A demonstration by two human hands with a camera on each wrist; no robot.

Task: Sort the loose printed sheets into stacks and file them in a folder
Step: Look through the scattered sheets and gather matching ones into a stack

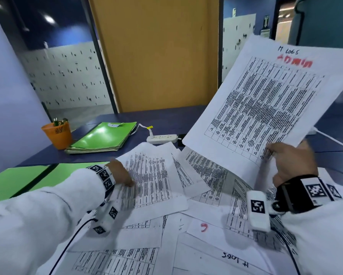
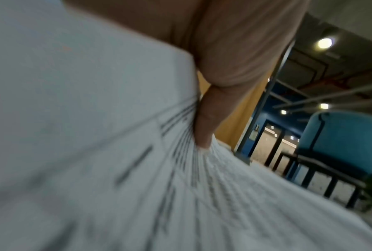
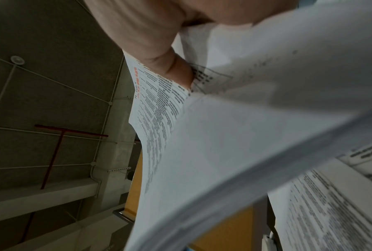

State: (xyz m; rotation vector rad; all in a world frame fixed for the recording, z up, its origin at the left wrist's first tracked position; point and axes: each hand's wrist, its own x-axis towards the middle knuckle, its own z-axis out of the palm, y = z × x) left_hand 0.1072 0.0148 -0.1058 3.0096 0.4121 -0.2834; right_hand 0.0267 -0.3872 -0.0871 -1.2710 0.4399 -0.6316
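Several printed sheets [image 1: 196, 195] lie scattered and overlapping on the desk in the head view. My right hand [image 1: 289, 157] pinches the lower corner of one raised sheet [image 1: 266, 100], a dense table headed with red handwriting; the right wrist view shows the thumb [image 3: 172, 68] pressed on that sheet [image 3: 202, 144]. My left hand [image 1: 121, 173] rests on a printed sheet [image 1: 152, 175] in the pile, thumb on the paper. In the left wrist view a finger [image 2: 206, 127] presses down on blurred print [image 2: 180, 186]. An open green folder [image 1: 17, 181] lies at the left.
A stack of green folders [image 1: 105, 137] sits at the back left beside an orange pen cup [image 1: 57, 134]. A white power strip [image 1: 161, 138] lies behind the papers. A yellow partition panel [image 1: 156, 54] stands behind the desk.
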